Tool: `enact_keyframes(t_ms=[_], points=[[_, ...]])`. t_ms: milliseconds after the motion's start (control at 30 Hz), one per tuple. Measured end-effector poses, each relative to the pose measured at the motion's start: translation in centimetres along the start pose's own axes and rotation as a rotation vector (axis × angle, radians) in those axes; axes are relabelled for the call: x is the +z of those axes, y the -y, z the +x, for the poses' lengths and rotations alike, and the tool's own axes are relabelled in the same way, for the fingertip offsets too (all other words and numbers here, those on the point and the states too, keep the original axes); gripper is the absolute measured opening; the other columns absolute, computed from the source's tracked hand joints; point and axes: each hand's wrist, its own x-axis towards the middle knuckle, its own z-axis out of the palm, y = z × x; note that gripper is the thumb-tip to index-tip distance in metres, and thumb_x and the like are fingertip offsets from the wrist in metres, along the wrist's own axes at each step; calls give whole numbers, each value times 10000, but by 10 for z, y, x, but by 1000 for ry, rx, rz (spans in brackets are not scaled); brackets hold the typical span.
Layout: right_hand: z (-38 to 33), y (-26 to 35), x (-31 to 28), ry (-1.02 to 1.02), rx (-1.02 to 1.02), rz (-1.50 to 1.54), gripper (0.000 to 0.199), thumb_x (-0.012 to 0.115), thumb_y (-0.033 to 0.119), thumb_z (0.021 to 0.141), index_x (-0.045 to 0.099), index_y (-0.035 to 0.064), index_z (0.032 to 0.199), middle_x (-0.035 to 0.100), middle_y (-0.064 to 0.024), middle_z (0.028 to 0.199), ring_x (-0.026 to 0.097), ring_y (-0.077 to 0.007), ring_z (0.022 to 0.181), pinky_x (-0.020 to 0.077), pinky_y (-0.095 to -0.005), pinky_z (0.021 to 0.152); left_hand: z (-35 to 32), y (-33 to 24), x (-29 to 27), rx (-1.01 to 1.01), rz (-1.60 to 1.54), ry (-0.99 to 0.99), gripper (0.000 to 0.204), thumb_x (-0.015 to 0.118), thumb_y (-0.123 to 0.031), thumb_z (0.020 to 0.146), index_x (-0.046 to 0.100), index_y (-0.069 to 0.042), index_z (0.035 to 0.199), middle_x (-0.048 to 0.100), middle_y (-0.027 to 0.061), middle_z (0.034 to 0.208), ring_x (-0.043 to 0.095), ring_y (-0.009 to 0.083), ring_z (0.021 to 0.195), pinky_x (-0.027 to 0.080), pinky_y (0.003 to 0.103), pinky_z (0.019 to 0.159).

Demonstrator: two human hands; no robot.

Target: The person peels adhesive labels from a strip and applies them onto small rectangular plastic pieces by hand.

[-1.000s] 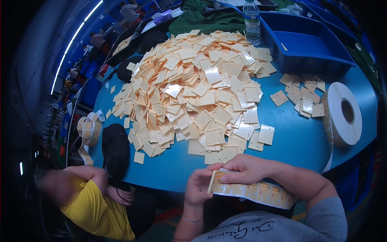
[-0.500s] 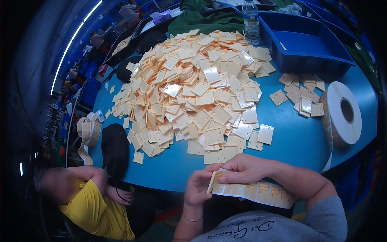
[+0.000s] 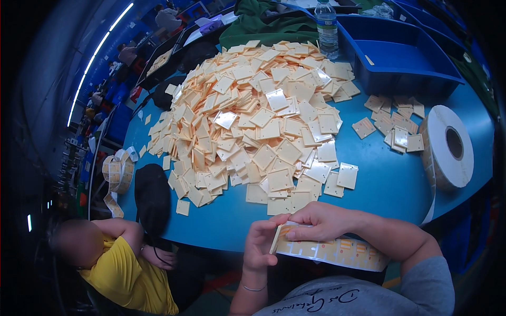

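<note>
My left hand (image 3: pixel 262 244) holds a small pale-orange square card (image 3: pixel 276 238) on edge at the near rim of the blue table (image 3: pixel 390 184). My right hand (image 3: pixel 316 221) rests its fingers on that card and on a long strip of label backing (image 3: pixel 337 252) that trails to the right under my forearm. A big heap of the same square cards (image 3: pixel 253 116) covers the table just beyond both hands.
A large white label roll (image 3: pixel 448 147) stands at the right, beside a small card cluster (image 3: pixel 398 124). A blue bin (image 3: pixel 398 58) and a water bottle (image 3: pixel 327 26) are at the back. A person in yellow (image 3: pixel 121 268) sits at lower left, near a black cap (image 3: pixel 153 197) and a smaller label roll (image 3: pixel 118 174).
</note>
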Motion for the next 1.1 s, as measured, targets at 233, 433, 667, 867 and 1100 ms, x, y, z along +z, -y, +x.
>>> enact_keyframes(t_ms=[233, 433, 667, 867, 1100], points=[[-1, 4, 0, 1, 9, -26, 329, 470, 331, 849, 565, 23, 789, 516, -39, 538, 514, -98, 438, 394, -236, 460, -1, 2, 2, 28, 71, -35, 702, 796, -295, 537, 411, -69, 1079, 450, 241, 1158, 454, 295, 1078, 364, 392, 911], [-1, 3, 1, -43, -50, -97, 340, 468, 339, 842, 557, 12, 811, 537, -60, 574, 539, -136, 500, 414, -275, 511, -2, 1, 8, 116, 208, -30, 599, 737, -252, 644, 405, -41, 1095, 463, 214, 1157, 423, 289, 1117, 333, 408, 938], [3, -12, 4, -101, -105, -249, 314, 502, 337, 826, 556, 30, 795, 519, -60, 577, 494, -148, 516, 383, -288, 500, -4, 3, 30, 176, 363, -310, 448, 680, -196, 713, 421, -21, 1033, 555, 213, 1013, 525, 285, 1000, 404, 372, 880], [3, -10, 5, -80, -142, -317, 291, 536, 329, 823, 560, 40, 802, 502, -39, 578, 443, -115, 513, 360, -269, 479, -5, -1, 36, 222, 364, -487, 197, 512, -4, 804, 452, 19, 990, 559, 217, 990, 552, 274, 947, 429, 368, 853], [2, -11, 7, -93, -149, -315, 316, 562, 319, 805, 521, 28, 687, 484, -39, 521, 443, -108, 468, 357, -263, 451, -5, -9, 45, 266, 569, -489, 181, 523, 6, 795, 469, 13, 968, 578, 175, 928, 576, 232, 886, 480, 407, 806]])
